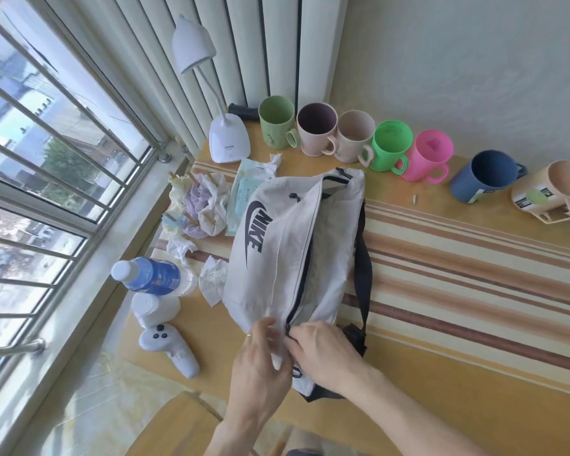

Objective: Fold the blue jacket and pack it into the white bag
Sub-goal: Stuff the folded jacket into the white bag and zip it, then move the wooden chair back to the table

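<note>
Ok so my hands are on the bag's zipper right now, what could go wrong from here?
The white bag sits close to the water bottle and crumpled tissues; tugging could knock the bottle over. Both the left hand and right hand crowd the zipper's near end, so fabric might snag. The blue jacket isn't in view.

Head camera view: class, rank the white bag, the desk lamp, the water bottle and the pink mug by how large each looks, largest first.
1. white bag
2. desk lamp
3. water bottle and pink mug look alike in size; the bottle lies nearer the camera, so I will not rank them.
</note>
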`<control>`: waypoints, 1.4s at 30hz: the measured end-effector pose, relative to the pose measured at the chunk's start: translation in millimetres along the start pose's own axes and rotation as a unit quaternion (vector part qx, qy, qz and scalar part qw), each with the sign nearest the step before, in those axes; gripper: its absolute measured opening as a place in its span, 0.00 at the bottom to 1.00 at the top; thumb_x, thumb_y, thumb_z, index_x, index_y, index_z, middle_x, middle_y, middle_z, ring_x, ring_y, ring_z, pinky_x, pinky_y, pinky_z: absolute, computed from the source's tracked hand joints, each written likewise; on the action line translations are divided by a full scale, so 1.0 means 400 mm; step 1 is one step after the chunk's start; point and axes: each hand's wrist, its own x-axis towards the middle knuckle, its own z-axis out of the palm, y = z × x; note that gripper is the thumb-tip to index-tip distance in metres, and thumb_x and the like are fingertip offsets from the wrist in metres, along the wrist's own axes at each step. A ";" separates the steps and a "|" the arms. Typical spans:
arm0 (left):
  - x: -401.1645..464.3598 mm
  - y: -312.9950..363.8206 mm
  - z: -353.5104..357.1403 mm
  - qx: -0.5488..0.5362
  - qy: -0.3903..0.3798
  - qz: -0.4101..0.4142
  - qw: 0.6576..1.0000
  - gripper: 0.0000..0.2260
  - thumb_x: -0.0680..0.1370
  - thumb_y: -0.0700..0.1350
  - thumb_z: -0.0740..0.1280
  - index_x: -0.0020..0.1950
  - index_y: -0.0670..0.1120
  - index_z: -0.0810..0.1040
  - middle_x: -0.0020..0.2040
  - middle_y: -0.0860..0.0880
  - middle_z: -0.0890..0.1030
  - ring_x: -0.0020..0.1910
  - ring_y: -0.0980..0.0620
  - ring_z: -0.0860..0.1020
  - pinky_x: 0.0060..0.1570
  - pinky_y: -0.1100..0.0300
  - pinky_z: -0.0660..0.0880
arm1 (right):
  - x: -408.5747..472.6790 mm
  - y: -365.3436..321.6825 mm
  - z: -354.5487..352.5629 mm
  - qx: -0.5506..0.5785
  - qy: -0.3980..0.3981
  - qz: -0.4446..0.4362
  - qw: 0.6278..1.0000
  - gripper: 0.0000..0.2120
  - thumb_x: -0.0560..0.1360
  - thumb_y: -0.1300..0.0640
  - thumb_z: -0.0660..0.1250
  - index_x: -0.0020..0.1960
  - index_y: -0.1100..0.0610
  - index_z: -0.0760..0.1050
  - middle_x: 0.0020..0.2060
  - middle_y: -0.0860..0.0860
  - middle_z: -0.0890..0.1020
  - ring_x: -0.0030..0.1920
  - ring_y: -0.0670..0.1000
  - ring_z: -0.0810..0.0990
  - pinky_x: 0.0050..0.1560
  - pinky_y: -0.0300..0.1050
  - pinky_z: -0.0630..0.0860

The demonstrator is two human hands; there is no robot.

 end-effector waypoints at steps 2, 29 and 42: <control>0.014 0.023 -0.004 0.053 0.014 0.027 0.998 0.13 0.75 0.54 0.66 0.57 0.52 0.72 0.43 0.59 0.81 0.39 0.58 0.80 0.37 0.59 0.76 | -0.002 -0.018 -0.075 0.062 -0.027 0.003 0.998 0.19 0.84 0.50 0.56 0.34 0.51 0.64 0.33 0.48 0.72 0.34 0.51 0.71 0.37 0.48 0.67; 0.007 -0.018 0.037 0.201 0.021 0.054 0.978 0.13 0.81 0.49 0.63 0.42 0.50 0.61 0.33 0.53 0.68 0.31 0.47 0.71 0.28 0.56 0.61 | 0.209 0.126 -0.257 -0.011 0.153 0.181 0.971 0.18 0.82 0.44 0.58 0.66 0.54 0.68 0.54 0.56 0.82 0.52 0.63 0.81 0.45 0.51 0.75; -0.380 -0.188 -0.001 0.301 -0.017 0.007 0.954 0.18 0.83 0.57 0.52 0.57 0.47 0.76 0.55 0.47 0.79 0.56 0.43 0.77 0.51 0.48 0.75 | -0.423 -0.143 0.170 0.031 0.111 0.070 0.991 0.25 0.80 0.41 0.61 0.72 0.53 0.68 0.61 0.54 0.77 0.60 0.59 0.76 0.55 0.52 0.75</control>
